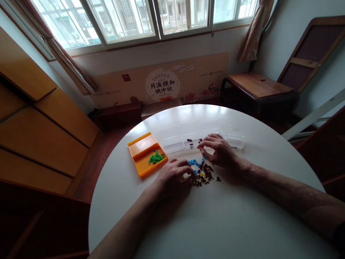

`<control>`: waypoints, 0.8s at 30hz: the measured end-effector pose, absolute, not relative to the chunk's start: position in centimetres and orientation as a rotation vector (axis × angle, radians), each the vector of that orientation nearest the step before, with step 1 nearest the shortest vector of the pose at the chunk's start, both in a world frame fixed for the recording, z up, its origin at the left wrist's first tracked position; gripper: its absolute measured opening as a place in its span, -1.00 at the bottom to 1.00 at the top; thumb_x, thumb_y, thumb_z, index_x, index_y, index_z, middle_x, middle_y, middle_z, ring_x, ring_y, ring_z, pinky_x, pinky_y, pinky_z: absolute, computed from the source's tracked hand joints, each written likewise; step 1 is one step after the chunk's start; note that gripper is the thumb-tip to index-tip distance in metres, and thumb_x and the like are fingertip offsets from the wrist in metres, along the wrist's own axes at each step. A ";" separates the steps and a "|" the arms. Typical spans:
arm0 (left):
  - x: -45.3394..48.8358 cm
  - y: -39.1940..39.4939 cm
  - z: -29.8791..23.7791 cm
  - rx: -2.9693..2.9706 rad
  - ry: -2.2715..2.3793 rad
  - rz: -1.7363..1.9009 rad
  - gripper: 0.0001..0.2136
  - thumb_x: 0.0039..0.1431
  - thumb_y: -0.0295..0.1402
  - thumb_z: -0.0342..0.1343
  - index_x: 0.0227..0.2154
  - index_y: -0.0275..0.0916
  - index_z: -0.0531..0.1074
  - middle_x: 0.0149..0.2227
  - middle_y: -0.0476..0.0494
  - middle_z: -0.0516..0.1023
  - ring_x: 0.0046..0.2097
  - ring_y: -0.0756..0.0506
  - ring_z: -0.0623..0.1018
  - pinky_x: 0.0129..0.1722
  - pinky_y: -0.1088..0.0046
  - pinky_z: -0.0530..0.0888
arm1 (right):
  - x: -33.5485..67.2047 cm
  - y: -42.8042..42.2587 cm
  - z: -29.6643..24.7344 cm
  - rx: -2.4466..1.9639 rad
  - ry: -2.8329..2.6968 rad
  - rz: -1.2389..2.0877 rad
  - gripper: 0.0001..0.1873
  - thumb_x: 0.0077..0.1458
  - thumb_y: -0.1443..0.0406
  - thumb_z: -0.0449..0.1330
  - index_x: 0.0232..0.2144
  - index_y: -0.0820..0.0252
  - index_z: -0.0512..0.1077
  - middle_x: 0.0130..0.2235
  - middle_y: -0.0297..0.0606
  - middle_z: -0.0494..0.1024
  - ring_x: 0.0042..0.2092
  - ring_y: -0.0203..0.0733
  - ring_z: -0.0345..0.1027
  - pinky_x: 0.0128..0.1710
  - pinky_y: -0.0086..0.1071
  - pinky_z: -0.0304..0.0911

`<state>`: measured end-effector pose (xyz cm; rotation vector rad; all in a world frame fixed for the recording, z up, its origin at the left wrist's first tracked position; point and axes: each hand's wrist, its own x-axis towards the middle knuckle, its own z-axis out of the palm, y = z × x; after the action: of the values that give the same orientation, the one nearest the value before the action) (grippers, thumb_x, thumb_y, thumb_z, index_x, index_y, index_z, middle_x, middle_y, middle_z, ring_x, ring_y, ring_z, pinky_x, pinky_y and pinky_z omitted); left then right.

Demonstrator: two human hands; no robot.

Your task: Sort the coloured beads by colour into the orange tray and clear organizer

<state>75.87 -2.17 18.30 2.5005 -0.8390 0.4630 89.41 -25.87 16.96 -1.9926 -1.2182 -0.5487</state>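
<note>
1. Head view: a round white table (213,227) bears a small pile of tiny blue, yellow and dark plastic pieces (202,172) between both hands.
2. The left hand (174,176) lies palm down, fingers curled onto the pile's left edge; I cannot tell whether they pinch anything.
3. The right hand (220,151) hovers over the pile's far right side, fingertips drawn close to the thumb; whether a piece is clamped there is too small to tell.
4. A clear plastic compartment box (174,144) with a few dark pieces lies just beyond the hands.
5. An orange plastic tray (139,145) holding green pieces (156,157) sits left of the box.
</note>
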 end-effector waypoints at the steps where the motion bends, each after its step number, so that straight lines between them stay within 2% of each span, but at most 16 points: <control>1: 75.9 -2.1 18.2 2.497 -0.822 0.472 -0.92 0.38 -0.35 0.25 -0.25 -0.13 0.63 -0.17 -0.07 0.69 -0.24 -0.04 0.61 -0.11 0.41 0.50 | 89.4 -25.9 17.1 -1.974 -1.247 -0.530 -0.87 0.35 0.37 0.27 -0.20 0.05 0.61 -0.20 -0.26 0.70 -0.13 -0.04 0.50 0.07 -0.09 0.36; 7: 76.2 -1.9 18.2 2.387 -0.658 0.547 -0.92 0.39 -0.35 0.25 -0.23 -0.18 0.63 -0.21 -0.12 0.68 -0.21 -0.07 0.63 -0.13 0.40 0.53 | 88.5 -26.3 18.3 -1.831 -1.550 -0.316 -0.90 0.38 0.25 0.28 -0.12 0.00 0.62 -0.16 -0.24 0.70 -0.08 -0.04 0.53 0.08 -0.09 0.44; 12: 76.5 -1.9 18.6 2.304 -0.597 0.529 -0.85 0.41 -0.28 0.26 -0.26 -0.22 0.64 -0.30 -0.12 0.62 -0.33 -0.02 0.56 -0.26 0.43 0.51 | 87.9 -26.3 18.6 -1.798 -1.664 -0.263 -0.81 0.42 0.12 0.30 -0.02 -0.03 0.63 -0.15 -0.22 0.70 -0.08 -0.06 0.53 0.13 -0.08 0.44; 20: 76.3 -2.0 18.6 2.326 -0.587 0.522 -0.90 0.39 -0.34 0.26 -0.26 -0.21 0.62 -0.27 -0.12 0.64 -0.24 -0.05 0.60 -0.19 0.42 0.50 | 88.3 -26.1 17.9 -1.745 -1.711 -0.285 -0.84 0.45 0.15 0.28 -0.02 -0.05 0.64 -0.16 -0.26 0.71 -0.16 -0.10 0.51 0.14 -0.08 0.42; 24: 76.3 -2.0 18.9 2.329 -0.519 0.537 -0.87 0.41 -0.33 0.23 -0.26 -0.22 0.63 -0.27 -0.13 0.61 -0.27 -0.04 0.57 -0.20 0.42 0.50 | 88.2 -26.1 18.0 -1.774 -1.669 -0.282 -0.87 0.44 0.17 0.29 -0.08 -0.03 0.64 -0.17 -0.26 0.71 -0.12 -0.09 0.52 0.10 -0.11 0.43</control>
<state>76.27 -2.05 18.92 2.3291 -0.5195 0.5371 88.23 -26.08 18.00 -1.7742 -1.6686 -0.2824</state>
